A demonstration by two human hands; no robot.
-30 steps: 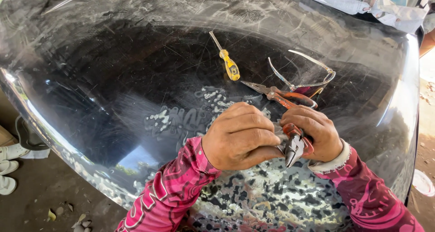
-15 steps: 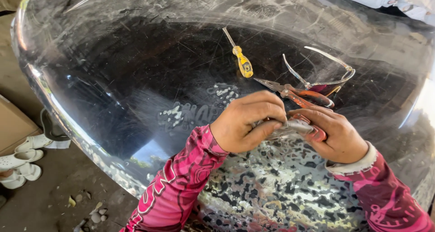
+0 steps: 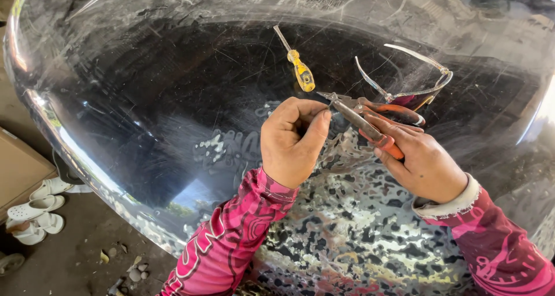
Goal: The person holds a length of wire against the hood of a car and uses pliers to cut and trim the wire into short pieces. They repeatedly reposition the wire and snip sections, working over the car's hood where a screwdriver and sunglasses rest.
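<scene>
Glossy black curved panel (image 3: 173, 99) fills my view, sloping away from me. Clear safety glasses (image 3: 416, 82) lie far right on it, a yellow-handled screwdriver (image 3: 302, 73) just left of them. My right hand (image 3: 425, 163) is closed around orange-handled pliers (image 3: 370, 125); my left hand (image 3: 292, 140) pinches shut at their tip, on something too small to see. Tools could slide off this slick slope, I think.
</scene>
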